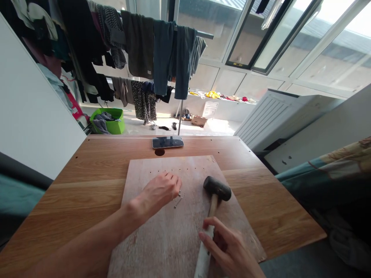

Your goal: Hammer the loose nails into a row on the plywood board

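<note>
A worn wooden board [156,235] lies on the table, with a row of several small dark dots along its far side. My left hand [162,188] is low over the middle of the board, its fingers curled together and pointing down; whatever they pinch is hidden. Right beside those fingertips lie a few small metal nails or screws [177,202]. A rubber mallet [217,188] with a black head and pale wooden handle rests on the board's right part. My right hand [227,245] has its thumb and index finger loosely around the handle.
The wood-grain table [95,170] has a phone [168,142] at its far edge, near a round dark hole [159,152]. Beyond it are a laundry rack with hanging clothes [165,54], a green basket [118,125] and windows. A white ribbed panel [266,116] stands at the right.
</note>
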`<state>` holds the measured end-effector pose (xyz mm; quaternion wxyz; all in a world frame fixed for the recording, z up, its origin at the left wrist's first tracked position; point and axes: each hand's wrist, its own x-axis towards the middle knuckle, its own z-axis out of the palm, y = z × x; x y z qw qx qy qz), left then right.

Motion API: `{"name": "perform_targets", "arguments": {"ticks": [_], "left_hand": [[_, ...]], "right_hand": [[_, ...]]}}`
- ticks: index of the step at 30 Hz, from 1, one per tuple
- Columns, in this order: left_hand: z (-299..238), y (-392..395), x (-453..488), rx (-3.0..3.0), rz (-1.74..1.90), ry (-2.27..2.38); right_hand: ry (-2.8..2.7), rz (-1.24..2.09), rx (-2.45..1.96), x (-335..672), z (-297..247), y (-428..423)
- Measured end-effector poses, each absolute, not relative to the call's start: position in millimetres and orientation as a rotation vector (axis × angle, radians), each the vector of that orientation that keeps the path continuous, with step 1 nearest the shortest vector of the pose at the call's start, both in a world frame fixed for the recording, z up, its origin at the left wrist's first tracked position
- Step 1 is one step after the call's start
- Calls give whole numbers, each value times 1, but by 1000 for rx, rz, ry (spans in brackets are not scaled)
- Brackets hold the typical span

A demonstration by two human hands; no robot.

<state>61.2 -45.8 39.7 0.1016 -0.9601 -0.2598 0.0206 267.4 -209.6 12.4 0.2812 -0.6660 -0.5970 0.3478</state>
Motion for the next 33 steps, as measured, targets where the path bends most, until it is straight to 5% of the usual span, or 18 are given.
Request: {"name": "perform_targets", "arguments": {"ticks": [5,14,33], "left_hand": [[42,-35,54,-3041,-148,-865],[20,7,113,-3482,-1491,-1236],[0,13,143,-3467,-1555,-1364]], "right_hand": [[-1338,1013,-1750,276,4,-227],[-565,1512,-1273,314,15,-224],[-463,1540,-1267,270,24,-206]]}}
